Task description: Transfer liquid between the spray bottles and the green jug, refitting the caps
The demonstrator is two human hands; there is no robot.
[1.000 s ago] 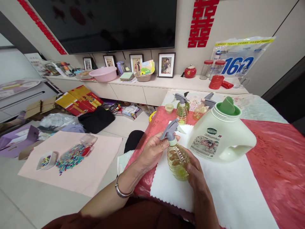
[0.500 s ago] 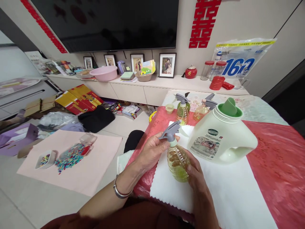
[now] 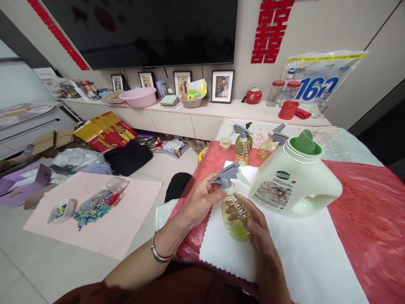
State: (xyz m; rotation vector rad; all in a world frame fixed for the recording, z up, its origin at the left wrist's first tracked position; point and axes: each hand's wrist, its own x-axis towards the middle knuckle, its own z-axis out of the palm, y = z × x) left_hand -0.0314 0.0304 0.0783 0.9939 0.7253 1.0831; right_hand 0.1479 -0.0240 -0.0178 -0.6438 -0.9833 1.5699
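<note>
A clear ribbed spray bottle (image 3: 234,217) with yellowish-green liquid is held over the white sheet (image 3: 297,249), tilted slightly. My left hand (image 3: 202,198) is closed around the pale collar below its grey trigger head (image 3: 226,175). Wrapped round the right side of the bottle's body is my right hand (image 3: 259,228); some of its fingers are hidden behind the bottle. Just to the right stands a large pale green detergent jug (image 3: 292,181) with a green spout (image 3: 305,143) in its mouth. Behind are another filled spray bottle (image 3: 242,152) and an orange-tinted one (image 3: 267,148).
A small cup (image 3: 225,144) stands on the red plastic cover (image 3: 367,211). On the floor at left, colourful beads (image 3: 95,209) lie on a pink sheet (image 3: 126,228). The long cabinet (image 3: 205,122) behind holds a pink basin (image 3: 138,98), framed photos and jars.
The spray bottle's trigger head has turned slightly in my hands, its pale nozzle now pointing a little further right. Both hands keep their hold; the other things have not moved.
</note>
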